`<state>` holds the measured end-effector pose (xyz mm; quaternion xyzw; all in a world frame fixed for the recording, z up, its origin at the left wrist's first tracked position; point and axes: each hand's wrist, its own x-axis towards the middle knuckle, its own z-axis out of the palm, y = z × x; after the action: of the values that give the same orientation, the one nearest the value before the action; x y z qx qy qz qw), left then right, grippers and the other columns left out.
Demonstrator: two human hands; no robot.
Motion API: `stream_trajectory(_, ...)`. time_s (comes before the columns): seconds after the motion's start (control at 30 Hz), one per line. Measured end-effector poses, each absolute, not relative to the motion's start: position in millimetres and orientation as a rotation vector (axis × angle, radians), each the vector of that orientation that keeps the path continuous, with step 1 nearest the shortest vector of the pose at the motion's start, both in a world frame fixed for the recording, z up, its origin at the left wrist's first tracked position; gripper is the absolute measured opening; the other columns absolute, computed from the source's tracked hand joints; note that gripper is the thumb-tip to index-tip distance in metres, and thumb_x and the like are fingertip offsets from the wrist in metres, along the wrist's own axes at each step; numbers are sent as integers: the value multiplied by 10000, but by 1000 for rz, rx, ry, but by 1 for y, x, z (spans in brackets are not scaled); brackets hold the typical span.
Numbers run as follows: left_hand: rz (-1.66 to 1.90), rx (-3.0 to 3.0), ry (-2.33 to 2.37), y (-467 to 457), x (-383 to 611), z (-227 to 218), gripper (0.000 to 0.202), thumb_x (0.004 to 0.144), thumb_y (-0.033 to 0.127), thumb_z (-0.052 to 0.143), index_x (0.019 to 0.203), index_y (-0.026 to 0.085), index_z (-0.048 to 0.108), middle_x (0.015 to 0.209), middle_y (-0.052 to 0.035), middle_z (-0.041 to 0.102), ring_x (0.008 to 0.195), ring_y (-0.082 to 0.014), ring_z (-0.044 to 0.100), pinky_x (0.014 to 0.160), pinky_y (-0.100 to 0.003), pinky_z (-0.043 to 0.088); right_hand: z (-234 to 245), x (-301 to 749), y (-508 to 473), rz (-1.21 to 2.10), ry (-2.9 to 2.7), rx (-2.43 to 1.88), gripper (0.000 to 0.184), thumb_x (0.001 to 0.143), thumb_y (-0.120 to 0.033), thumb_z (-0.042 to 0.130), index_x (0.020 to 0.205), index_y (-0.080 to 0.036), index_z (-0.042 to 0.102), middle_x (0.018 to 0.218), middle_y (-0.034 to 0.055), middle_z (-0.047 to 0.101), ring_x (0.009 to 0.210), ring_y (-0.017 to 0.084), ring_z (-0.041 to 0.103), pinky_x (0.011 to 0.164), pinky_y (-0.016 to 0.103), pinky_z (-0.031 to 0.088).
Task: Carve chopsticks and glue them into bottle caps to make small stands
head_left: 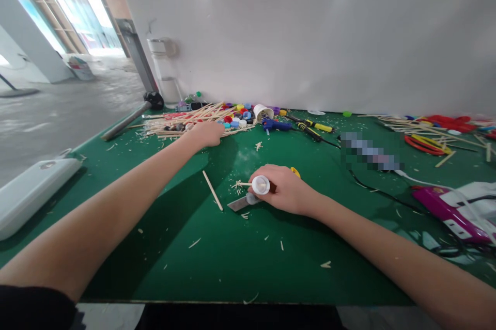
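My left hand (209,135) reaches to the near edge of a pile of thin wooden sticks (205,114) and coloured bottle caps (234,122). Its fingers curl downward, and what they grip, if anything, is hidden. Closer to me, my right hand (289,188) is closed around a white bottle cap (261,185) with a short stick at it, and a knife whose flat metal blade (238,203) points left, low over the table. Most of the knife's handle is hidden by the hand. Left of the blade lies a loose wooden stick (213,190).
Behind the caps lie a white cup (263,111) on its side, a blue glue gun (276,124) and yellow-black tools (318,126). A magenta-and-white power strip (451,211) with cables sits right. At left are a white case (36,190) and a hammer (127,119).
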<state>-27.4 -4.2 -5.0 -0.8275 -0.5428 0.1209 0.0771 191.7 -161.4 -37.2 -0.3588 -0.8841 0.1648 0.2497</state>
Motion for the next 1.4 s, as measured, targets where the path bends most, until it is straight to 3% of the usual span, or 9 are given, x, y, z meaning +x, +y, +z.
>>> stream_trajectory(0.47,49,-2475,-1676,-5,-32,1,400,854,342,393,1051,103,645,1100,-185,672,1056,-328,617,879,-424,473,-36,193,-161,457,-2426,-999,57,837,-231,574,874,-209,611,923,18,690,837,156,594,737,292,432)
stream_trajectory(0.57,-123,-2474,-1718,-3,-37,15,390,878,358,365,1031,89,601,1024,-194,665,958,-320,632,797,-419,474,-36,193,-161,463,-2428,-1005,63,839,-237,570,875,-210,613,932,18,691,847,157,595,741,295,432)
stream_trajectory(0.67,-615,-2531,-1829,2,-46,34,234,864,333,431,915,135,545,820,-128,639,753,-232,603,668,-356,448,-36,193,-161,478,-2429,-1020,70,839,-241,567,882,-214,615,947,17,690,866,162,594,759,304,433)
stream_trajectory(0.77,-1499,-2538,-1902,6,-55,47,55,868,253,426,832,212,430,569,15,473,556,-131,482,565,-293,407,-35,192,-161,491,-2432,-1030,67,836,-240,562,872,-221,616,931,14,689,861,164,592,752,307,431)
stream_trajectory(0.87,-1927,-2481,-1876,6,-59,50,58,900,220,303,889,246,353,532,67,371,496,-101,429,510,-258,397,-35,192,-161,489,-2431,-1023,64,836,-235,557,865,-226,614,928,10,689,856,162,592,744,302,429)
stream_trajectory(0.97,-2198,-2466,-1855,2,-59,47,66,862,204,354,903,255,357,542,74,411,512,-97,450,509,-258,422,-35,191,-161,478,-2433,-1017,58,836,-240,562,862,-224,611,931,9,691,854,161,595,742,300,430)
stream_trajectory(1.13,-2415,-2482,-1754,-5,-54,44,77,801,192,421,810,245,366,538,78,345,470,-74,365,471,-248,387,-34,192,-162,476,-2436,-1013,67,838,-242,561,866,-216,615,941,19,692,862,167,599,751,308,435)
stream_trajectory(1.27,-2466,-2431,-1639,-4,-51,37,187,872,258,409,732,233,287,537,82,260,426,-55,268,443,-235,297,-34,192,-162,480,-2436,-1009,69,846,-241,553,861,-215,615,946,21,693,864,166,599,760,312,435)
stream_trajectory(1.4,-2388,-2376,-1581,2,-54,29,283,894,409,472,726,229,331,517,84,321,435,-56,360,476,-247,337,-35,192,-162,489,-2431,-1022,61,840,-244,565,869,-219,612,952,21,692,865,167,599,755,312,437)
